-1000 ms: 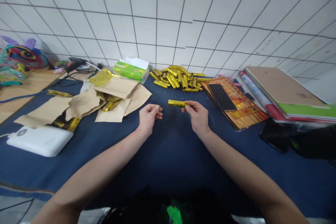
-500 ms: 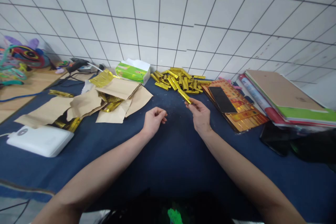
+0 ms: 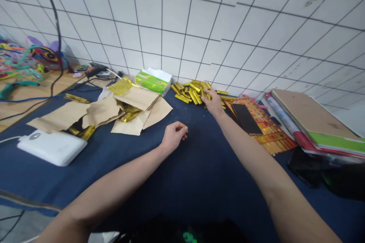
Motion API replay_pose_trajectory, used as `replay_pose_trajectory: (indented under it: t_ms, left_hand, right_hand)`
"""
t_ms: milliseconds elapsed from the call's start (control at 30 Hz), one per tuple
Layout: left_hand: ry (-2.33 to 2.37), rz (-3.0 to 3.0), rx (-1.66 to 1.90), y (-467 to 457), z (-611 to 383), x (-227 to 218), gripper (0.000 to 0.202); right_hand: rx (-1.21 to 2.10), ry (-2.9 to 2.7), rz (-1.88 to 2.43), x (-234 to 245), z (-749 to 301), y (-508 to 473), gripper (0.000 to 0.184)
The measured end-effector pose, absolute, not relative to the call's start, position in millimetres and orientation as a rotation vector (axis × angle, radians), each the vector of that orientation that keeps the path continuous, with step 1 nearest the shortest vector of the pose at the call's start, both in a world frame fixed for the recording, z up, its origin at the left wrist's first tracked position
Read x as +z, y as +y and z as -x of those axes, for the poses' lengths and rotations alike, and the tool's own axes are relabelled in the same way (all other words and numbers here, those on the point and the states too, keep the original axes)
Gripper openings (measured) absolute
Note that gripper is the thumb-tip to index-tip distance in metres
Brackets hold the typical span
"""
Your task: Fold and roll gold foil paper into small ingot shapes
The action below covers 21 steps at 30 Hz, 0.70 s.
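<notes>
My right hand (image 3: 213, 102) reaches over the far pile of folded gold foil strips (image 3: 194, 95). Its thumb and fingers are spread among the strips, and the fingertips are partly lost against the gold. My left hand (image 3: 173, 136) hovers above the dark blue cloth (image 3: 182, 174), closed with curled fingers and thumb against them; nothing shows in it. Left of it lie torn brown paper pieces (image 3: 137, 98) with crumpled gold foil (image 3: 129, 115) between and beneath them.
A green tissue pack (image 3: 151, 81) stands against the tiled wall. At left are a white power bank (image 3: 53, 148) and a wooden surface with pliers (image 3: 17, 88) and cords. On the right lie a black phone (image 3: 246, 119), orange-gold printed sheets (image 3: 275, 136) and stacked folders (image 3: 316, 112).
My right hand has moved forward to the pile with the gold foil strip it was holding, and its fingers now spread there. My left hand stays closed. The view has shifted slightly.
</notes>
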<state>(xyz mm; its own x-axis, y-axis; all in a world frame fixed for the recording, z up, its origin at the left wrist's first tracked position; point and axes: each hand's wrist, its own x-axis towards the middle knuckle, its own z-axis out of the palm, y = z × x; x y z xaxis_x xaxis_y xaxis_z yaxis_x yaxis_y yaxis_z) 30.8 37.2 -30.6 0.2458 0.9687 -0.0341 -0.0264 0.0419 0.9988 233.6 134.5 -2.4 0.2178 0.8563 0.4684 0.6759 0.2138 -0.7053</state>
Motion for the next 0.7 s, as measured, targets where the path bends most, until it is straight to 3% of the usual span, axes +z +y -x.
replay_pose_trajectory:
  t_ms: [133,333,700]
  left_hand:
    - [1.034,-1.283,0.995,36,-32,-28,0.012]
    - [1.039,-1.323,0.984,36,-33,-31,0.01]
    - [1.008,-1.373,0.97,37,-33,-33,0.009]
  right_hand:
    - [0.056,-1.691,1.425,-16,-220,98,0.016]
    - [-0.07,-1.942,1.386,-13,-201,70,0.018]
    - [-0.079,-2.214,1.209,10,-121,108,0.014]
